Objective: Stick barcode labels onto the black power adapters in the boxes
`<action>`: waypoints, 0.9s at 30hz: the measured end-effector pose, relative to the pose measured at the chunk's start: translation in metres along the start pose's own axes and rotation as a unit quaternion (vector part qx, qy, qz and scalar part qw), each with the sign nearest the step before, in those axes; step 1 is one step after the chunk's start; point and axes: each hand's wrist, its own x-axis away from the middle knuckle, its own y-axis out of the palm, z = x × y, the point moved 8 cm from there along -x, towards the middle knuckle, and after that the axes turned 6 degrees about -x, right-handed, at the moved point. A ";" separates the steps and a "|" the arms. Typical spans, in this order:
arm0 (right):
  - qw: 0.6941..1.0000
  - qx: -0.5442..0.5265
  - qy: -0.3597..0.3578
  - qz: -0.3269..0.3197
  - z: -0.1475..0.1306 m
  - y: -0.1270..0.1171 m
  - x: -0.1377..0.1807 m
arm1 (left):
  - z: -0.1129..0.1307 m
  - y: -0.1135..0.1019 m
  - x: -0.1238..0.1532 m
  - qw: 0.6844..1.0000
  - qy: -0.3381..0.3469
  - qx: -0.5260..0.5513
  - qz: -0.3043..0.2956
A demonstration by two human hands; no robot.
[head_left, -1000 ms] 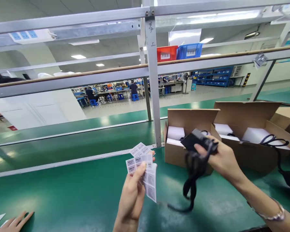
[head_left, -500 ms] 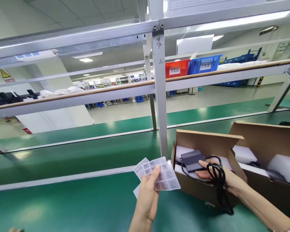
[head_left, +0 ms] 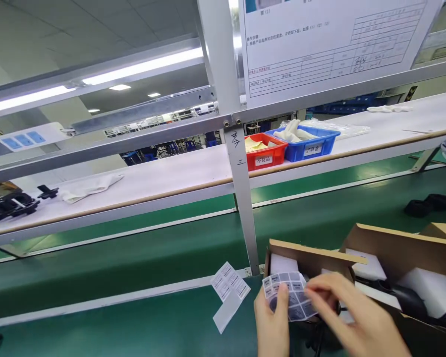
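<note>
Label sheet [head_left: 290,297]: a small, pale, glossy sheet printed with a grid of little rectangular labels, each carrying dark print too small to read; it bends slightly and is held up in front of the nearest open box, low in the view.
Left hand [head_left: 272,325]: closed on the sheet's left edge, thumb pressed across its lower left corner.
Right hand [head_left: 351,317]: fingers curled, fingertips touching the sheet's right side; blurred, so I cannot tell whether they pinch a label.
Nearest box [head_left: 312,255]: brown cardboard, lid flap standing open, white foam inside, just behind the sheet.
Second box [head_left: 401,248]: beside it on the right, open, with white foam and a black cable.
Loose sheets [head_left: 228,292]: two more label strips lying on the green belt [head_left: 134,327], left of the hands.
</note>
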 end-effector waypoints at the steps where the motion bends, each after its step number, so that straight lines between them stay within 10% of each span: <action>1: 0.999 -0.014 -0.045 0.015 -0.027 0.005 -0.002 | 0.002 0.003 0.001 1.000 0.014 -0.017 0.000; 4: 0.994 -0.009 -0.089 0.057 -0.067 0.020 -0.008 | 0.008 0.011 0.004 0.998 0.051 -0.037 -0.018; 12: 0.999 -0.025 -0.029 0.031 -0.052 0.028 -0.007 | 0.030 0.017 0.012 0.984 0.108 -0.093 -0.106; 27: 0.982 0.047 -0.182 -0.001 -0.085 0.025 -0.005 | 0.025 0.012 0.020 0.976 0.095 -0.125 -0.150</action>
